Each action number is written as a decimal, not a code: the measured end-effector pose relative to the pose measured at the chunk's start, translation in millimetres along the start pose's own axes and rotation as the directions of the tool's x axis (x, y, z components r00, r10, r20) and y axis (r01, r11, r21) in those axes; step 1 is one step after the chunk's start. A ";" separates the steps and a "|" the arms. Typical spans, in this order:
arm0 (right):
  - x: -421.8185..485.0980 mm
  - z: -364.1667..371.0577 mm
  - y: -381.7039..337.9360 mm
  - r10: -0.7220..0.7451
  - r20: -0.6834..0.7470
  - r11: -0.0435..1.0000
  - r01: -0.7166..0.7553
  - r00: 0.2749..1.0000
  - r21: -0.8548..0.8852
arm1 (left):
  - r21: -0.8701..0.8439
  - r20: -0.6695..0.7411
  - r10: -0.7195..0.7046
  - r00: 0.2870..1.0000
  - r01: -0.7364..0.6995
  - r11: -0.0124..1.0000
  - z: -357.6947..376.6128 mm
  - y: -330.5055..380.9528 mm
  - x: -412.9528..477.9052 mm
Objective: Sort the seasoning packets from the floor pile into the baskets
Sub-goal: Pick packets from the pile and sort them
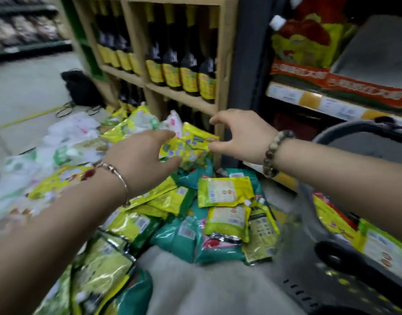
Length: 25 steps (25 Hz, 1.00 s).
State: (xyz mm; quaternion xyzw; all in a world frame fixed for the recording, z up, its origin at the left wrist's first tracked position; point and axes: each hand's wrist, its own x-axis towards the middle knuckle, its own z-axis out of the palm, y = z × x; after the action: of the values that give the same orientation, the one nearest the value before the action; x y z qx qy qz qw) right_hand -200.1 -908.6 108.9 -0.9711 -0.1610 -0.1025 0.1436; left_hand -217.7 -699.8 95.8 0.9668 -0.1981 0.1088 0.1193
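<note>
A pile of seasoning packets covers the floor: yellow ones (225,192), teal ones (184,235) and white ones (70,130). My left hand (143,155) reaches into the pile and grips the left edge of a yellow packet (193,144) between thumb and fingers. To the right of that packet is my right hand (240,135), fingers spread and holding nothing, the thumb close to the packet's right edge. A grey basket (309,276) stands at the lower right with yellow packets (381,244) inside.
A wooden shelf (181,96) of dark bottles with yellow labels stands right behind the pile. A metal store shelf (331,103) with price tags is at the right. A black bag (81,87) lies on the floor at the left. The basket's black handle (345,264) is folded down.
</note>
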 end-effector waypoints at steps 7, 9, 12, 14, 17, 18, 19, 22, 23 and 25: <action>12.4 151.8 -102.1 -0.223 0.375 0.969 0.247 0.900 -0.018 | 0.083 0.024 -0.324 0.946 0.321 0.944 50.6 -106.5 -123.4; -1.2 195.8 -119.6 -0.249 0.494 0.955 0.296 0.833 -0.019 | 0.114 0.071 -0.404 0.912 0.395 0.912 74.7 -123.4 -158.6; -23.3 249.9 -139.1 -0.271 0.610 0.942 0.336 0.745 0.008 | 0.106 0.170 -0.508 0.844 0.497 0.861 109.0 -137.0 -207.5; -37.3 276.6 -149.3 -0.252 0.651 0.956 0.290 0.717 0.051 | 0.095 0.196 -0.569 0.798 0.562 0.821 126.4 -141.8 -235.1; -61.9 313.2 -166.9 -0.205 0.714 0.977 0.185 0.669 0.107 | 0.092 0.245 -0.640 0.729 0.639 0.763 147.5 -148.1 -268.5; -73.7 324.3 -173.7 -0.176 0.745 0.984 0.133 0.644 0.118 | 0.093 0.269 -0.656 0.705 0.659 0.746 153.0 -149.6 -277.4; -88.0 335.5 -181.4 -0.143 0.778 0.989 0.073 0.611 0.125 | 0.092 0.288 -0.672 0.682 0.679 0.729 157.4 -150.7 -285.5; -134.3 364.7 -205.9 -0.027 0.850 0.987 -0.121 0.526 0.106 | 0.072 0.277 -0.684 0.675 0.695 0.715 166.8 -153.8 -297.4; -146.9 371.0 -211.9 0.019 0.855 0.973 -0.206 0.519 0.104 | 0.056 0.260 -0.686 0.679 0.699 0.713 168.8 -154.3 -297.7; -161.5 380.4 -216.8 0.112 0.820 0.915 -0.379 0.561 0.135 | 0.031 0.229 -0.693 0.684 0.706 0.707 171.5 -155.2 -294.0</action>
State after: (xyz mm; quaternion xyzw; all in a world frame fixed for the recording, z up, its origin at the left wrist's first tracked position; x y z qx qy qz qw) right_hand -365.9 -639.1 -234.1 -0.8926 -0.0827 0.3887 0.2129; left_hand -390.2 -503.2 -171.7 0.9709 0.1704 -0.0603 0.1573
